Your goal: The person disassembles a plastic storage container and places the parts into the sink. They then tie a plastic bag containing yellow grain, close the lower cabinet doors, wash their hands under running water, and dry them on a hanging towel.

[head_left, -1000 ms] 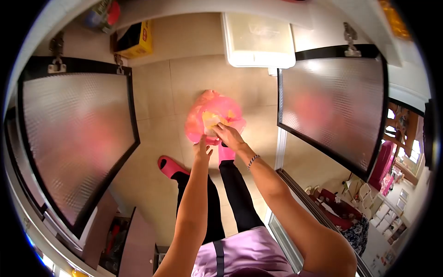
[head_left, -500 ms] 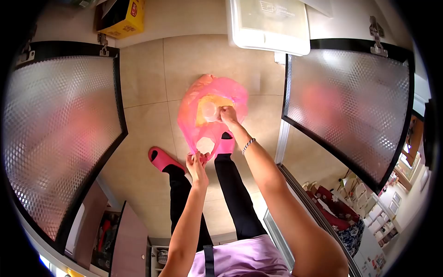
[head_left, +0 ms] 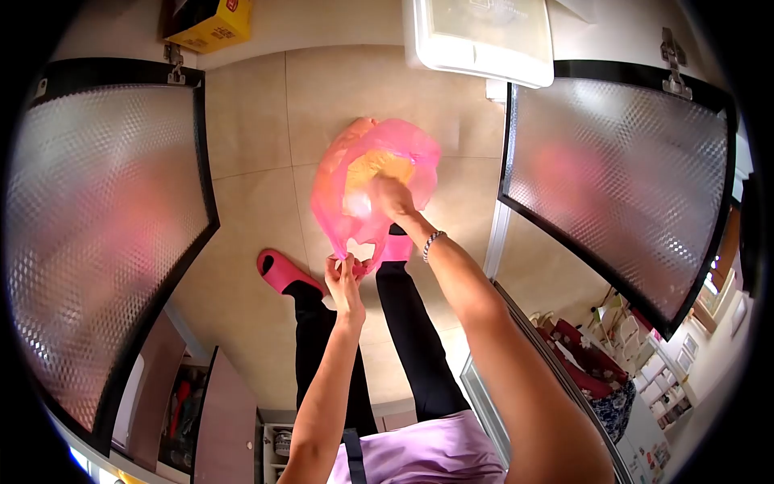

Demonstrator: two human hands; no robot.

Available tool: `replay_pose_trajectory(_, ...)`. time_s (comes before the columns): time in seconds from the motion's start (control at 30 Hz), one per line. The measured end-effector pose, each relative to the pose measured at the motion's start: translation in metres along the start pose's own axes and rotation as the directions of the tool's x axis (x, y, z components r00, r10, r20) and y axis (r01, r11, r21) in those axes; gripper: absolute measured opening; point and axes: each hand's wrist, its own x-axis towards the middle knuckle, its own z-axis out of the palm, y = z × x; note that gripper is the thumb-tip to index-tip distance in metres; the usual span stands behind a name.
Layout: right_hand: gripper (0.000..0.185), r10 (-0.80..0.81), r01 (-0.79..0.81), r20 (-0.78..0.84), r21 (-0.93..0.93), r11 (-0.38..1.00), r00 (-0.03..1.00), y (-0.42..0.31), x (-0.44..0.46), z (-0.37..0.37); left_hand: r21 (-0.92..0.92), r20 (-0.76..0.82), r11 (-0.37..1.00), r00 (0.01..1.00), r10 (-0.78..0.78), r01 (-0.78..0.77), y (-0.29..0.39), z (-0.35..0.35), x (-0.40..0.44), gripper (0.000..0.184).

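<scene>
A pink plastic bag (head_left: 329, 194) hangs open-mouthed above the tiled floor, with something yellow (head_left: 377, 164) inside it. My left hand (head_left: 347, 278) pinches the bag's near edge, beside a handle loop, with closed fingers. At the bag's mouth, my right hand (head_left: 393, 198) reaches in from the right, its fingers blurred and partly hidden. A whitish, see-through thing (head_left: 356, 204) shows just left of that hand. Whether the right fingers grip it, I cannot tell.
Textured glass doors stand open at left (head_left: 113, 202) and right (head_left: 617, 169). A lidded clear box (head_left: 484, 40) and a yellow carton (head_left: 214, 28) sit at the top. Pink slippers (head_left: 282, 270) are on my feet below; an open drawer (head_left: 218, 411) is lower left.
My right hand has turned and shifted over the bag's mouth, covering much of the round, clear, cup-like thing it held. My left hand keeps its pinch on the bag.
</scene>
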Motion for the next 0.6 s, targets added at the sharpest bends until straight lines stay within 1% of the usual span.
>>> replay_pose_trajectory(0.03,0.03,-0.137,0.201,-0.313,0.182,0.963,0.94,0.019,0.003,0.018,-0.005,-0.001,1.0,1.0,0.0,0.0,0.002,0.002,0.0,0.016)
replay_pose_trajectory(0.07,0.03,-0.14,0.203,-0.314,0.181,0.962,0.939,0.034,0.015,0.034,0.01,-0.015,1.0,1.0,0.007,-0.007,0.005,0.004,0.0,0.017)
replay_pose_trajectory(0.1,0.031,-0.152,0.246,-0.359,0.234,0.941,0.921,0.034,0.012,0.035,0.026,-0.03,1.0,1.0,0.006,-0.005,0.005,0.004,-0.002,0.018)
replay_pose_trajectory(0.17,0.033,-0.107,0.122,-0.211,0.06,0.991,0.972,0.034,0.013,0.031,0.019,-0.031,1.0,1.0,0.001,0.0,0.004,0.008,-0.004,0.018)
replay_pose_trajectory(0.2,0.033,-0.108,0.124,-0.209,0.064,0.99,0.972,0.035,0.017,0.036,0.02,-0.037,1.0,0.999,-0.006,0.006,0.004,0.006,-0.004,0.018)
replay_pose_trajectory(0.27,0.033,0.083,0.039,-0.375,0.305,0.951,0.923,0.043,0.022,0.042,0.004,-0.032,1.0,0.999,-0.003,0.003,0.003,0.003,-0.002,0.017)
replay_pose_trajectory(0.3,0.031,-0.015,0.017,-0.115,0.021,1.0,0.993,0.04,0.012,0.033,0.009,-0.005,1.0,1.0,0.026,-0.026,-0.002,-0.002,0.002,0.016)
replay_pose_trajectory(0.33,0.028,0.066,-0.05,-0.205,0.084,0.995,0.977,0.044,0.008,0.043,0.012,0.031,0.998,0.998,0.054,-0.055,-0.003,-0.003,0.003,0.016)
replay_pose_trajectory(0.37,0.026,0.121,-0.051,-0.306,0.228,0.972,0.944,0.049,0.002,0.048,0.02,0.016,0.999,0.999,0.045,-0.046,-0.002,-0.001,0.002,0.015)
replay_pose_trajectory(0.4,0.025,0.179,-0.019,-0.406,0.367,0.93,0.896,0.051,-0.002,0.052,0.015,0.018,1.0,1.0,0.016,-0.016,-0.004,-0.003,0.004,0.016)
replay_pose_trajectory(0.47,0.019,0.016,0.222,-0.558,0.356,0.907,0.829,0.057,-0.009,0.057,0.022,0.03,1.0,0.999,-0.015,0.014,-0.008,-0.006,0.006,0.017)
replay_pose_trajectory(0.5,0.02,0.059,0.204,-0.403,0.577,0.791,0.913,0.047,-0.029,0.036,0.027,0.027,0.999,0.999,-0.036,0.036,-0.009,-0.007,0.006,0.017)
replay_pose_trajectory(0.53,0.021,0.053,0.145,-0.229,0.762,0.632,0.972,0.029,-0.054,0.002,0.031,0.018,0.998,0.998,-0.056,0.056,-0.01,-0.009,0.007,0.017)
replay_pose_trajectory(0.6,0.019,0.104,0.299,-0.4,0.811,0.502,0.911,0.003,-0.088,-0.063,0.014,0.041,0.998,0.997,-0.063,0.062,-0.013,-0.011,0.009,0.019)
